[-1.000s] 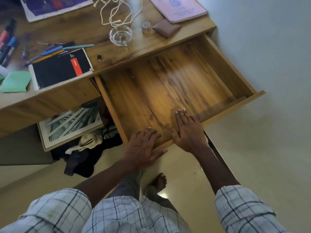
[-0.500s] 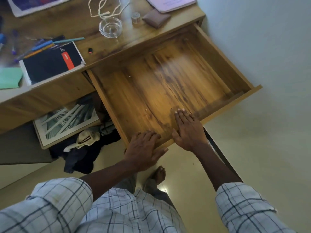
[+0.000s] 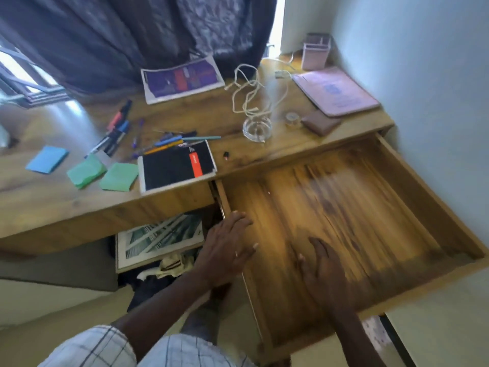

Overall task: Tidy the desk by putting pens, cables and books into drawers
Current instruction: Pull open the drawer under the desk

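Observation:
The wooden drawer (image 3: 412, 197) is pulled far out of the desk, with nothing inside. My left hand (image 3: 225, 247) hovers over its left wall, fingers spread, holding nothing. My right hand (image 3: 325, 276) is over the drawer floor near the front, fingers apart and empty. On the desk top lie several pens (image 3: 169, 141) and markers (image 3: 116, 133), a black notebook (image 3: 176, 168) with an orange label, a white cable (image 3: 248, 94), a pink book (image 3: 336, 91) and a purple magazine (image 3: 182, 78).
A glass ashtray (image 3: 257, 129), a tape roll (image 3: 292, 119), a brown wallet (image 3: 320, 123), a pink holder (image 3: 316, 51) and coloured sticky pads (image 3: 103, 174) also sit on the desk. A framed picture (image 3: 158, 239) and clothes lie under it. The wall is close on the right.
The view has tilted up, showing the whole desk top and curtain. Both hands have left the drawer's front edge and moved forward over the drawer, the left one toward its left wall.

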